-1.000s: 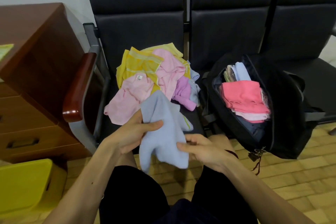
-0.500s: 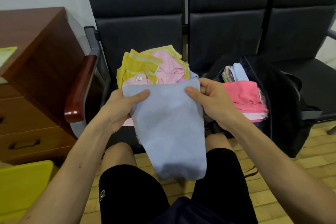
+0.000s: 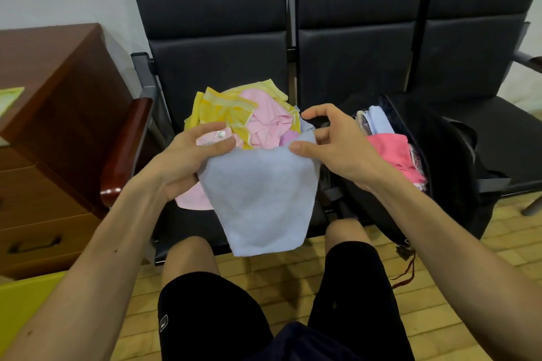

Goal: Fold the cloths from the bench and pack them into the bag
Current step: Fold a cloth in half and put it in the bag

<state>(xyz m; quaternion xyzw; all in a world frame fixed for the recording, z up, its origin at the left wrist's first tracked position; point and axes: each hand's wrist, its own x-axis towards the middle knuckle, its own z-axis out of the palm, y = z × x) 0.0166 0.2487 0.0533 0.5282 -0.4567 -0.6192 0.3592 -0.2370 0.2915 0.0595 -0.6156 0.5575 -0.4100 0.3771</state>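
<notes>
Right now I see the left hand [image 3: 187,161] clamped on the top left corner of the blue cloth [image 3: 258,199]. The right hand [image 3: 340,149] pinches the other corner (index finger lifted clear). The cloth hangs flat over the knees, before the pile [image 3: 258,123] on the bench [image 3: 217,67], the open bag [image 3: 445,161] alongside.

the black bench [image 3: 217,67] carries a cloth pile [image 3: 264,123] beside an open bag [image 3: 443,143].

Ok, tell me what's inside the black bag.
Folded cloths lie stacked in the open black bag: a bright pink cloth nearest, a pale blue cloth behind it, with thin pale edges beside them. Whatever lies beneath the stack, down in the bag, is covered.
</notes>
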